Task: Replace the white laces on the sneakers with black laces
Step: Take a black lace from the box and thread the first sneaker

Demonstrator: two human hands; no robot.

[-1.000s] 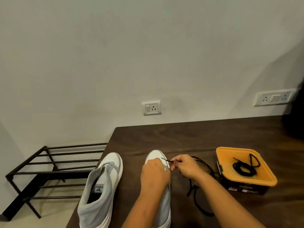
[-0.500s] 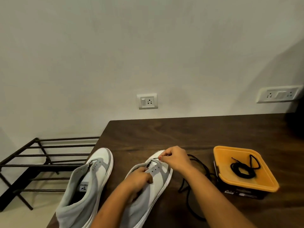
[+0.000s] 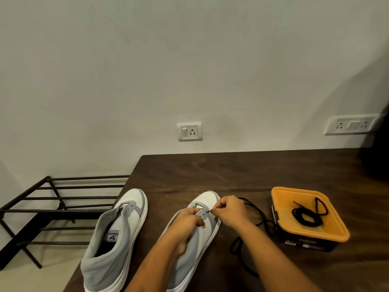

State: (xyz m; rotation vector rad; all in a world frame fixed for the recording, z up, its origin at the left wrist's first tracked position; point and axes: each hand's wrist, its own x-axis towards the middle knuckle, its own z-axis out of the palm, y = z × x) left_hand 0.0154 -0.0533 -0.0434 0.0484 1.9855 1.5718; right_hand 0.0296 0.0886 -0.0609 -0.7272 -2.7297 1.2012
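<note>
Right hand (image 3: 228, 209): fingertips pinched on the tip of a long black lace (image 3: 257, 208), held at an eyelet on the near side of the shoe's lace panel.
Left hand (image 3: 190, 218): curled over the opposite eyelet flap, gripping the upper of the grey-and-white high-top sneaker (image 3: 207, 199) and holding it steady.
Sneaker in hand: under both hands, toe pointing away, sole on the dark wooden tabletop (image 3: 231, 171); no white lace visible in its eyelets.
Black lace: trailing from the right hand's pinch, looping across the tabletop just right of that wrist and forearm.
Second grey-and-white sneaker (image 3: 124, 224): left of the left hand, apart from it, unlaced, near the tabletop's left edge.
Orange-lidded black box (image 3: 328, 230): well right of the right hand, with a coiled second black lace (image 3: 305, 218) lying on the lid.
Dark metal shoe rack (image 3: 63, 197): on the floor, far left of both hands, beside the tabletop.
</note>
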